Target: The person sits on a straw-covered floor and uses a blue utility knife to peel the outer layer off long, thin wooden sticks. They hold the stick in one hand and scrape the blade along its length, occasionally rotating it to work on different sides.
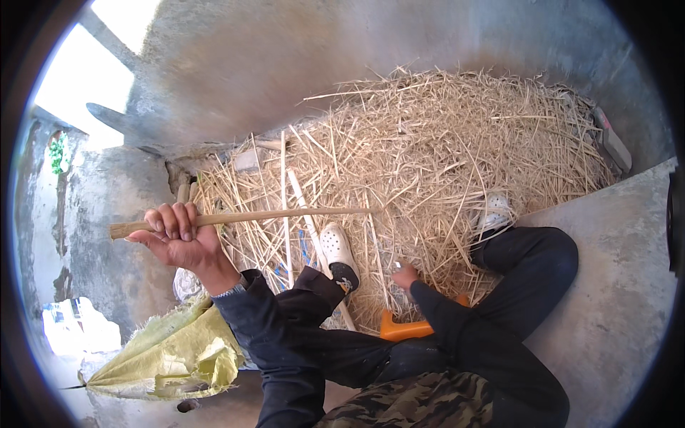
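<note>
My left hand (182,239) is closed around a long, thin wooden stick (285,213). The stick is held roughly level, its thicker end poking out past my fist and its thin end pointing right over the straw. My right hand (405,275) is lower and to the right, curled near my knees. A small pale piece (397,265) shows at its fingers; what it belongs to cannot be made out. Just below that hand is an orange plastic frame or handle (404,329), partly hidden by my right sleeve.
Loose straw (457,135) covers the floor against a concrete wall (285,64). Pale wooden strips (298,189) lie left of my white clog (337,246). A torn yellow sack (168,357) rests at lower left. A concrete ledge (606,264) runs along the right.
</note>
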Tool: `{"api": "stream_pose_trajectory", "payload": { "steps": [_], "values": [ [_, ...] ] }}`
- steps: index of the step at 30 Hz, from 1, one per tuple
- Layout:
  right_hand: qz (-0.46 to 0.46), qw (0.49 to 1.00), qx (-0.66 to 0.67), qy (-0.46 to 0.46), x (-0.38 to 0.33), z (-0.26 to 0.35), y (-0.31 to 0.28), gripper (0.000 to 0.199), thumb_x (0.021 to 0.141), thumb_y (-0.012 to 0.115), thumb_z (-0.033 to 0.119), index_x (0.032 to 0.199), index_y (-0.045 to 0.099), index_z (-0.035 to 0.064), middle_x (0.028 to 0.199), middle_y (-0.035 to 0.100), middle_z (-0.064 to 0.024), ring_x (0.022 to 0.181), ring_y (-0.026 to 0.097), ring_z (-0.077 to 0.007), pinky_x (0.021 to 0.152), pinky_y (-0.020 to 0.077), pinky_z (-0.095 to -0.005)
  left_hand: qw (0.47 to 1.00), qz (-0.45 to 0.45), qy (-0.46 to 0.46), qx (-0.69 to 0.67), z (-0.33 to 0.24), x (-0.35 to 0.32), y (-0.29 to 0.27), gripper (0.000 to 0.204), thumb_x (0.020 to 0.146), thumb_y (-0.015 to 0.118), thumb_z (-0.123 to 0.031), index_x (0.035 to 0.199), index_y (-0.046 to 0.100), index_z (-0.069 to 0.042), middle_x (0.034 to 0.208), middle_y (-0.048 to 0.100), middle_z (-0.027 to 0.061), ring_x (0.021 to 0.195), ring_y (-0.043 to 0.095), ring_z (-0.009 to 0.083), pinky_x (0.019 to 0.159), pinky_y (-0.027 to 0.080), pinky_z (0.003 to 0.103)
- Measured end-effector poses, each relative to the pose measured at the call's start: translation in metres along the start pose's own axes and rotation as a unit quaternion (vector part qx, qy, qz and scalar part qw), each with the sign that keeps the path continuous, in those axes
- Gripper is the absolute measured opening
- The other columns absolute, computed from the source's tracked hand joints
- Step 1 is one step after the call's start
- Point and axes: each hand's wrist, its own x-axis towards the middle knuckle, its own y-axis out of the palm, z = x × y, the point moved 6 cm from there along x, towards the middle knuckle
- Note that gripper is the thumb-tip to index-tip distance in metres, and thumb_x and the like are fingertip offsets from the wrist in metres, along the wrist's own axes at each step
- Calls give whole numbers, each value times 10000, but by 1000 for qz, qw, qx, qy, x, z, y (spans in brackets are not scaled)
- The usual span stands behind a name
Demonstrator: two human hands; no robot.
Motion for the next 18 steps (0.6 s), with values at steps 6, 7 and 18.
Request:
{"api": "stream_pose_trajectory", "payload": {
  "steps": [6,7,18],
  "values": [
    [4,993,119,22,-26,61,-4,235,699,601,133,838,614,-55,744,641,-209,697,640,-310,628,490,-405,1000,1,22,21,-5,-10,0,496,886,523,-572,658,381,-154,503,288,-68,405,280,45,418,252,198],
    [21,994,89,-51,-29,85,-2,243,694,601,127,854,607,-55,735,631,-210,686,637,-293,613,487,-399,997,-24,40,58,-4,-12,6,498,889,517,-572,656,369,-157,502,275,-69,406,276,45,419,250,197],
    [-12,982,44,-181,-56,158,-8,201,713,614,163,835,615,4,711,615,-194,697,624,-314,656,485,-395,998,44,22,48,-16,-31,10,506,914,439,-598,661,306,-180,500,230,-70,404,232,44,415,224,192]
  ]
}}
